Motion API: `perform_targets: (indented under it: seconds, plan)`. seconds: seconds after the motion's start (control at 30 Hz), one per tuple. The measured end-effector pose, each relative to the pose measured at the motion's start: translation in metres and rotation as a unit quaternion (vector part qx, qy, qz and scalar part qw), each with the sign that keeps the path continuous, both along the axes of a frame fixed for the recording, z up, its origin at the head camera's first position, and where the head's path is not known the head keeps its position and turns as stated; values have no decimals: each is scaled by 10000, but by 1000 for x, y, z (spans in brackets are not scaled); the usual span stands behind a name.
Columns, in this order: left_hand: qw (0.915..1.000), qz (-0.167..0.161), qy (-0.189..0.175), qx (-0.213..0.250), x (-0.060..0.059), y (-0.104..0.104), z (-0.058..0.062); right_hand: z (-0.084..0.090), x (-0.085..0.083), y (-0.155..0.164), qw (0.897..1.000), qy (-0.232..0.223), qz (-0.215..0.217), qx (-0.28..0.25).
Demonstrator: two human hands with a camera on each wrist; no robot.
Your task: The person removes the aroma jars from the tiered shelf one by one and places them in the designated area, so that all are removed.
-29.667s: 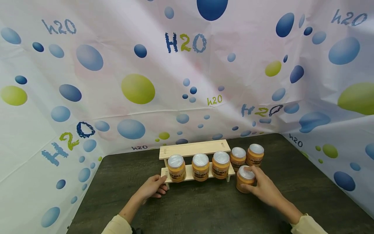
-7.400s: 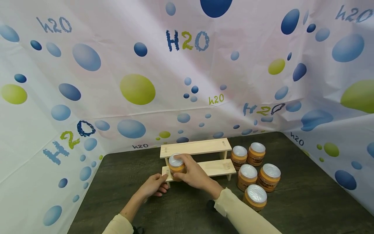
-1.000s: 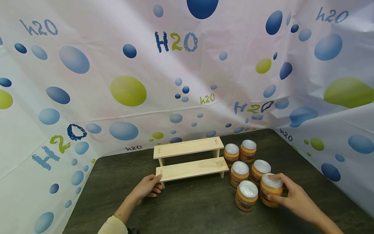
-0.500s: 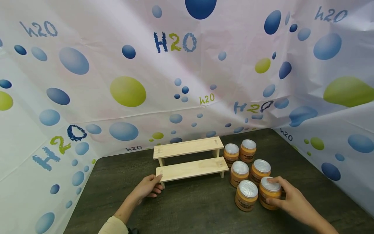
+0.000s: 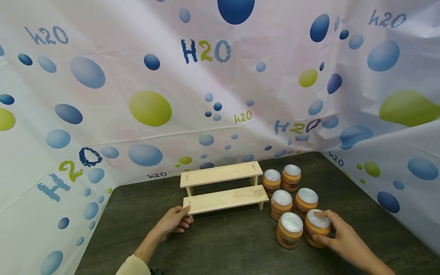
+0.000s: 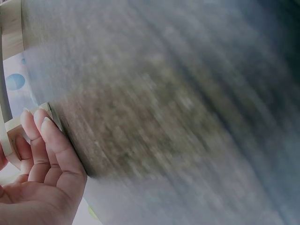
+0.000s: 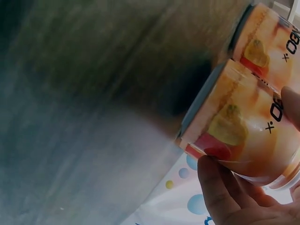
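Note:
A two-step wooden shelf (image 5: 225, 199) stands on the dark table. My left hand (image 5: 174, 220) grips the left end of its lower step, thumb on top and fingers by the leg; in the left wrist view those fingers (image 6: 58, 140) curl at the wooden edge. At the right, my right hand (image 5: 343, 235) holds an orange jar (image 5: 316, 232) with a silver ridged lid, fingers over the lid's edge and thumb on the near side. The right wrist view has this jar (image 7: 239, 126) upright on the table, its fruit-printed label showing, with another jar (image 7: 265, 42) close beside it.
Several more orange jars stand right of the shelf: a front one (image 5: 290, 231), two in the middle row (image 5: 281, 206) and two at the back (image 5: 291, 178). A white sheet (image 5: 206, 84) printed with bubbles hangs behind the dark table (image 5: 223, 244).
Jars once on the lower step now stand on the table at the right. Over the last second, my right hand lowers its jar beside the front one. The left hand stays at the shelf.

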State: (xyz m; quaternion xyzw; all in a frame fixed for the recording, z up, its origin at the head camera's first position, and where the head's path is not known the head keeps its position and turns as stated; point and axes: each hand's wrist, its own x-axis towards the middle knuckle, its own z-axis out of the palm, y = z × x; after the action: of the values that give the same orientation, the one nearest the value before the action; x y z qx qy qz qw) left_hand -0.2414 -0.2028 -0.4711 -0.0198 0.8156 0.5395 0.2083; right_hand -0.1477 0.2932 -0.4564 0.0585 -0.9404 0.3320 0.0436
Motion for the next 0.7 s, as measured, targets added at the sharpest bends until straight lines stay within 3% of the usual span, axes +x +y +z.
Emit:
perform_targets:
  seconds: [0.23, 0.43, 0.7]
  plan:
    - [10000, -15, 66, -5, 2, 1, 4, -3, 4, -1, 9995, 220, -92, 196]
    - [10000, -47, 66, -40, 2, 2, 7, -2, 9, -1, 9986, 108, -179, 484]
    - [9979, 22, 136, -640, 2, 1, 7, 2, 15, 0, 9949, 90, -57, 999]
